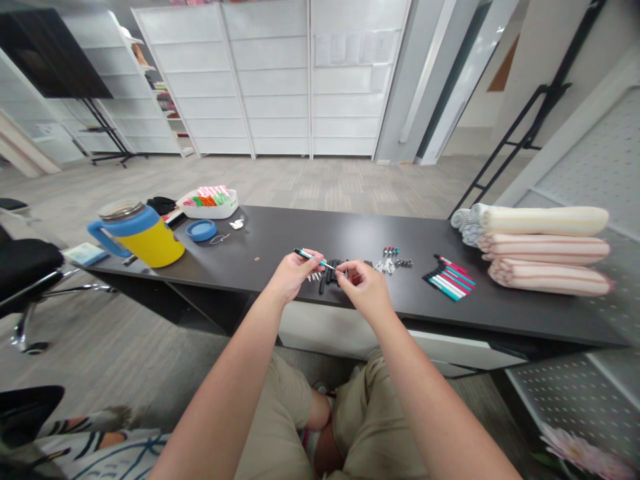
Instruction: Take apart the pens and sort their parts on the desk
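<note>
In my left hand point(293, 277) is a slim teal pen point(316, 259) with a black end, tilted down to the right. My right hand point(364, 288) pinches at the pen's thin tip, its fingertips close to the left ones. Under and between the hands lie several black pen parts point(330, 275), partly hidden by my fingers. Just right of my right hand are small white parts point(386, 267), dark metal clips point(404, 264) and little red and teal pieces point(391, 251). Farther right, several teal, white and red pens point(453, 277) lie in a row.
Rolled towels point(547, 247) are stacked at the desk's right end. On the left stand a yellow and blue mug point(145, 237), a blue lid point(201, 230), white earbuds point(237, 224) and a white basket point(220, 208) of colourful packets. A drawer front point(320, 327) is below the desktop point(280, 230).
</note>
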Tool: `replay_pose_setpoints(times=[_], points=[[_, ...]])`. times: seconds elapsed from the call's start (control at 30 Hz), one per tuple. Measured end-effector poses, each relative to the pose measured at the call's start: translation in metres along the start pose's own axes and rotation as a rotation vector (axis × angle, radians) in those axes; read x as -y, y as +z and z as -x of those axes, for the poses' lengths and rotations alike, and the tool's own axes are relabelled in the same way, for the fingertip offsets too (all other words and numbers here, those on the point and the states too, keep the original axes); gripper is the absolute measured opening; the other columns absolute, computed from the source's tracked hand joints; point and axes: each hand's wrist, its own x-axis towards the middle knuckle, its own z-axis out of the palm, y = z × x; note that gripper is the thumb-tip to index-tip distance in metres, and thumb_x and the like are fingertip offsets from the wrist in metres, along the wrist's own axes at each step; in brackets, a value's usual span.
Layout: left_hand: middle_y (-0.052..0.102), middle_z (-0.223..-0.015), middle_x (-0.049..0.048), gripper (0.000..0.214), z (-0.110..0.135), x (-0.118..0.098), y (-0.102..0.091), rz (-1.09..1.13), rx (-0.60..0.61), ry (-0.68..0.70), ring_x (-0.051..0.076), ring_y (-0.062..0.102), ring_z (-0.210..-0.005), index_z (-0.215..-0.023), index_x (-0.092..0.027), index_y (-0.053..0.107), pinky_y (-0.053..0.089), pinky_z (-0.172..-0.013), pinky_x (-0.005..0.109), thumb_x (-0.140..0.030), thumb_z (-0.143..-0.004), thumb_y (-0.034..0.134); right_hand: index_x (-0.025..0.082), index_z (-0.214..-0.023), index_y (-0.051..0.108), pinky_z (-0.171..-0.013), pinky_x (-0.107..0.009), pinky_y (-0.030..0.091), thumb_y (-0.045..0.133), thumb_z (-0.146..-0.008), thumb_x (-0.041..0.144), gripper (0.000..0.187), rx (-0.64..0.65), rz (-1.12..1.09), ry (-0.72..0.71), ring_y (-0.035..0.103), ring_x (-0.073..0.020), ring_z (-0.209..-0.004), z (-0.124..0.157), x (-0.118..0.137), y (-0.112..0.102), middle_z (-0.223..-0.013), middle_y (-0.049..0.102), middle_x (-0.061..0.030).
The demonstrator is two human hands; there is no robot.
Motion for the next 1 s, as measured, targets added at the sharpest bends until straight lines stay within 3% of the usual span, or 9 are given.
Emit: replay_pose_setpoints(times=[0.13,0.23,0.5,0.67,1.0], points=[[0.077,-0.090,0.0076,0.044,0.002,-0.002,0.000,-0.006,0.018,0.017,0.015,0.073,-0.075,-0.101,-0.015,0.069,0.057,-0.080,0.030,-0.032,-0.070,0.096,0.023,-0.095,0.076,-0.064,-0.030,0.048,0.066,-0.089,0.036,0.017,0.000,-0.011,-0.014,0.060,-0.0164,-0.063,0.000,0.001,0.000,-0.072,0.068,-0.0006],[0.077,-0.089,0.0077,0.041,0.004,-0.002,0.000,-0.031,0.027,0.046,0.018,0.074,-0.079,-0.091,-0.017,0.065,0.057,-0.081,0.031,-0.030,-0.068,0.097,0.023,-0.094,0.076,-0.065,-0.030,0.048,0.066,-0.090,0.038,0.018,-0.006,-0.040,-0.019,0.060,-0.0168,-0.066,0.000,0.000,0.000,-0.077,0.069,-0.0021],[0.070,-0.077,0.0027,0.028,0.002,0.004,-0.005,-0.237,0.026,0.123,0.013,0.063,-0.067,-0.078,-0.016,0.074,0.048,-0.064,0.024,-0.026,-0.066,0.097,0.020,-0.098,0.075,-0.062,-0.029,0.048,0.079,-0.082,0.051,0.036,-0.017,-0.401,0.206,0.059,-0.0157,-0.064,-0.001,-0.011,-0.005,-0.076,0.069,-0.0019],[0.068,-0.073,0.0022,0.023,0.004,0.003,-0.004,-0.387,0.030,0.154,0.014,0.058,-0.067,-0.077,-0.018,0.078,0.043,-0.062,0.025,-0.030,-0.068,0.095,0.019,-0.098,0.076,-0.064,-0.028,0.051,0.084,-0.078,0.048,0.036,0.030,-0.544,0.231,0.062,-0.0153,-0.067,-0.003,-0.012,-0.008,-0.079,0.072,-0.0032],[0.077,-0.083,0.0035,0.025,0.012,-0.008,0.003,-0.606,0.119,0.136,0.018,0.064,-0.077,-0.089,-0.019,0.083,0.046,-0.072,0.028,-0.037,-0.074,0.090,0.020,-0.101,0.082,-0.068,-0.029,0.049,0.080,-0.083,0.053,0.038,0.077,-0.422,0.232,0.063,-0.0172,-0.071,-0.004,-0.013,-0.010,-0.081,0.076,-0.0048]])
